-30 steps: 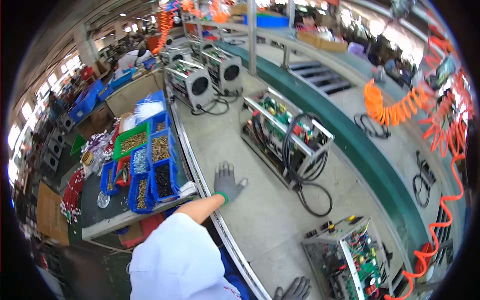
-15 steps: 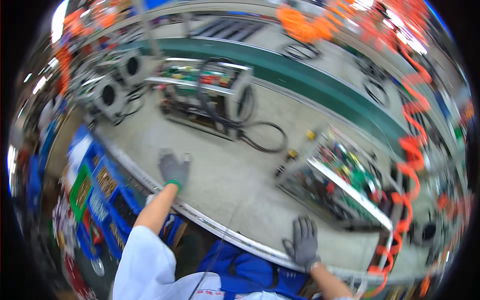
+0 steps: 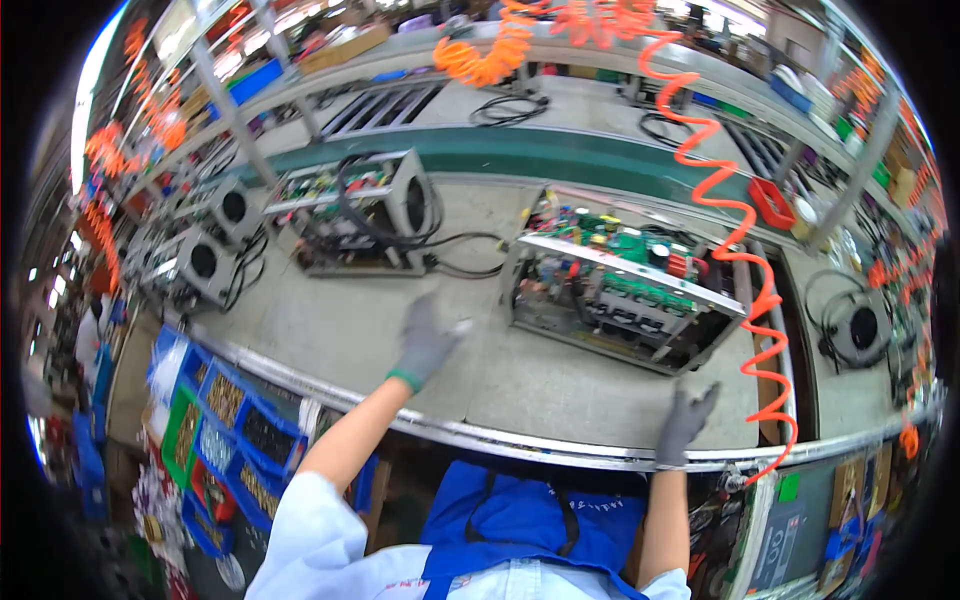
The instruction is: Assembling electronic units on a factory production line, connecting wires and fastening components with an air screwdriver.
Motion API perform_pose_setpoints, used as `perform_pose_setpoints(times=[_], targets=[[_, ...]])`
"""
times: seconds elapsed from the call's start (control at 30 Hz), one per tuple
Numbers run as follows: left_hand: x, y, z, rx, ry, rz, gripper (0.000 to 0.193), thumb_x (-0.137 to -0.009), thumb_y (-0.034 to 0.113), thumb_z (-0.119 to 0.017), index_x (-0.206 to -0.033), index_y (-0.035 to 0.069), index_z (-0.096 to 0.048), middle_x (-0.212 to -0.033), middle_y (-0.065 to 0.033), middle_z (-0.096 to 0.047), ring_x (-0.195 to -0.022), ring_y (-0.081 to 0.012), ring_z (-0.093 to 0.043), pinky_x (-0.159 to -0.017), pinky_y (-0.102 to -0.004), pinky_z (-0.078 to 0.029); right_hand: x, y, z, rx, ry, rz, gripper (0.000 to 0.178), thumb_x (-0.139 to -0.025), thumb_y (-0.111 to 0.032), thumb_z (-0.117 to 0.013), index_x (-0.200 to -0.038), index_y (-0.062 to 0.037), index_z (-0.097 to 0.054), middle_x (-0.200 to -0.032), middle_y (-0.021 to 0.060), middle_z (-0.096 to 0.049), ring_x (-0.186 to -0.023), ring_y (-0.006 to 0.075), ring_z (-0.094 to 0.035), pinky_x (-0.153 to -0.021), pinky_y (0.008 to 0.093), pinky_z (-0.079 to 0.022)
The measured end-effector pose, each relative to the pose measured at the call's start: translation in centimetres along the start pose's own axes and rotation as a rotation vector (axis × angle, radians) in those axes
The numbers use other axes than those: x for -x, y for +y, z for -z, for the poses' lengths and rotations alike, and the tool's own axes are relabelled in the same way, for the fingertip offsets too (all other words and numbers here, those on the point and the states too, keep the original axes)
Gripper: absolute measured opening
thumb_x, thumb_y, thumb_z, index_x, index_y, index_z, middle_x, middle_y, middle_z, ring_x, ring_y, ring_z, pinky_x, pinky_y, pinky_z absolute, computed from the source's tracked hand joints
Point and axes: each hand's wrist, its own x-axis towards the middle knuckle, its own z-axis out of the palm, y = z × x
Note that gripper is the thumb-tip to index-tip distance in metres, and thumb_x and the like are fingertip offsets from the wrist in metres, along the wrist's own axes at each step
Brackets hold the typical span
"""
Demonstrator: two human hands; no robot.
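Note:
Both my hands wear grey gloves and hold nothing. My left hand [image 3: 428, 342] hovers over the grey worktop [image 3: 350, 330], a little blurred, with thumb and fingers apart. Its glove has a green cuff. Close to the front edge, my right hand [image 3: 688, 425] is by the lower right corner of an open metal chassis [image 3: 625, 262]; I cannot tell whether they touch. Green circuit boards and coloured wires fill that chassis. Further left stands a second open chassis [image 3: 345, 225], with a thick black cable [image 3: 385, 237] looped over it and trailing right.
Two units with round black fans [image 3: 203, 260] stand far left; another fan unit [image 3: 862, 328] is far right. An orange coiled hose [image 3: 735, 205] hangs beside the right chassis. Blue bins [image 3: 270, 435] of small parts sit at lower left. A green strip [image 3: 480, 150] runs behind.
The view has turned and become sharper. My left hand has moved right across the worktop. My right hand has come closer to the right chassis's lower corner.

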Motion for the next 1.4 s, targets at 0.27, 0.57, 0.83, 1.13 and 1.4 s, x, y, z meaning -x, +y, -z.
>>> perform_pose_setpoints(times=[0.27,0.57,0.83,1.13,1.4], targets=[[-7.3,5.1,-7.6,0.291,-0.267,-0.017,0.043,-0.074,0.039,-0.067,-0.099,0.004,-0.065,-0.094,-0.0218,-0.065,-0.088,-0.0396,-0.062,-0.076,-0.0436,-0.050,-8.0,2.1,-1.4,-0.032,-0.649,-0.056,0.037,-0.072,-0.002,-0.061,-0.110,0.0016,-0.062,-0.097,0.0006,-0.061,-0.087,0.0131,-0.053,-0.077,0.0271,-0.044],[1.8,-2.8,12.8,0.103,-0.204,-0.034,0.026,-0.079,0.029,-0.069,-0.097,0.009,-0.069,-0.087,-0.0167,-0.067,-0.080,-0.0315,-0.064,-0.074,-0.0392,-0.051,9.7,-4.3,-5.5,-0.362,-0.757,-0.342,0.036,-0.084,-0.007,-0.058,-0.119,0.0001,-0.056,-0.113,0.0109,-0.060,-0.105,0.0210,-0.057,-0.092,0.0357,-0.046],[-3.6,-18.7,29.7,-0.212,0.060,0.049,0.024,-0.080,0.014,-0.064,-0.098,-0.001,-0.062,-0.083,-0.0169,-0.068,-0.074,-0.0254,-0.065,-0.066,-0.0349,-0.049,23.3,-12.8,-21.4,-0.200,-1.072,0.016,0.038,-0.079,-0.013,-0.064,-0.111,0.0007,-0.050,-0.093,0.0145,-0.055,-0.083,0.0234,-0.054,-0.073,0.0356,-0.046],[-3.7,-12.7,29.3,-1.169,-0.862,0.369,0.043,-0.070,0.027,-0.073,-0.100,-0.003,-0.068,-0.100,-0.0231,-0.067,-0.094,-0.0345,-0.065,-0.086,-0.0394,-0.051,15.6,-11.5,-13.9,-0.105,-1.413,0.281,0.053,-0.083,-0.020,-0.059,-0.132,-0.0041,-0.045,-0.135,0.0180,-0.045,-0.117,0.0351,-0.052,-0.099,0.0382,-0.043],[-0.4,11.5,5.4,-0.135,-0.667,-0.859,0.060,-0.076,0.036,-0.070,-0.126,0.010,-0.049,-0.115,-0.0151,-0.057,-0.107,-0.0311,-0.056,-0.085,-0.0449,-0.046,10.9,-10.0,1.4,0.037,-0.795,-0.031,0.030,-0.084,-0.007,-0.059,-0.112,0.0007,-0.059,-0.106,0.0133,-0.061,-0.093,0.0219,-0.063,-0.083,0.0299,-0.050]])
